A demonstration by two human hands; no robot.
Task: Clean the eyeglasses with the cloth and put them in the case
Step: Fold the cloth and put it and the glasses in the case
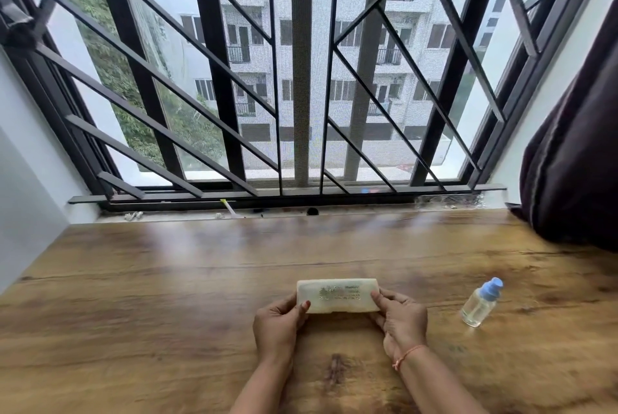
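A cream-white eyeglass case (337,295) with gold print on its lid lies closed on the wooden table (167,280), near the middle front. My left hand (277,323) grips its left end, thumb on top. At the case's right end my right hand (403,320) holds it the same way; an orange thread is tied round that wrist. Neither the eyeglasses nor the cloth can be seen.
A small clear spray bottle (481,303) with a blue cap stands to the right of the case. A dark curtain (575,153) hangs at the far right over the table's corner. Behind the table runs a window sill with a black metal grille (301,79).
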